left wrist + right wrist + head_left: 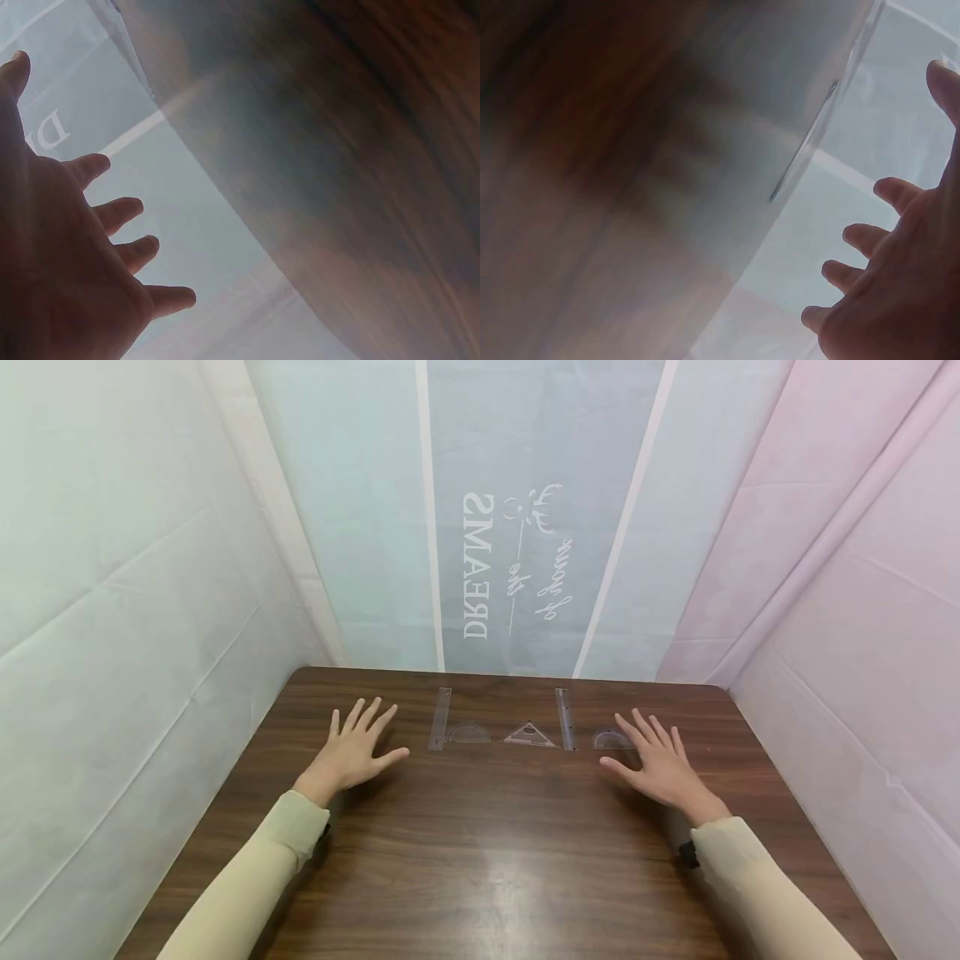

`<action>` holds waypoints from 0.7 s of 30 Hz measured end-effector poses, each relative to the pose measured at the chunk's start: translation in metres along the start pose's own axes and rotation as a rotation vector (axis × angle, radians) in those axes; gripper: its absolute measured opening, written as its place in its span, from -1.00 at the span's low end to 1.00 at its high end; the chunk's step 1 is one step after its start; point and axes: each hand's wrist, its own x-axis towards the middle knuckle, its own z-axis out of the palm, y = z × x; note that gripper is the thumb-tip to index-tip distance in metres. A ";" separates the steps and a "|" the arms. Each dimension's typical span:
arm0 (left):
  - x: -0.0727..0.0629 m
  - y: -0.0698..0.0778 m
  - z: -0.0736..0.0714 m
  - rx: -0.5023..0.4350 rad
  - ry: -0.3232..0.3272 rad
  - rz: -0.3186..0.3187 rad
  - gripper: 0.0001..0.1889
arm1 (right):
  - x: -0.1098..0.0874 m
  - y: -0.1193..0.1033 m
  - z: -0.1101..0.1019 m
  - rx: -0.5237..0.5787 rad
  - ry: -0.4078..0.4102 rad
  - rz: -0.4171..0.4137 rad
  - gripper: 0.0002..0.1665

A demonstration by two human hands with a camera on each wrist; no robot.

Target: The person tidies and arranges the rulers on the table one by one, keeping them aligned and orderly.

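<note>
My left hand [352, 753] hovers over the left part of the table, fingers spread and holding nothing. On the right side my right hand [660, 768] is likewise spread and holds nothing; its fingertips overlap a clear protractor [609, 740] in the head view. Between the hands lie a clear ruler [440, 718], a second clear protractor [468, 733], a clear set square [529, 736] and another clear ruler [565, 719]. Of these, the left ruler is nearest my left hand. Both wrist views show the palms, the left hand [67, 255] and the right hand [900, 277], with outstretched fingers.
The dark wood table [495, 835] has rounded far corners and a glossy top. Behind it hangs a blue-grey curtain [525, 443] with mirrored white lettering. Pale cloth walls stand on the left [112, 610] and right [862, 652].
</note>
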 end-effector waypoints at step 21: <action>0.024 0.014 0.002 -0.024 -0.021 0.022 -0.03 | 0.046 -0.065 0.029 0.000 0.003 -0.147 0.12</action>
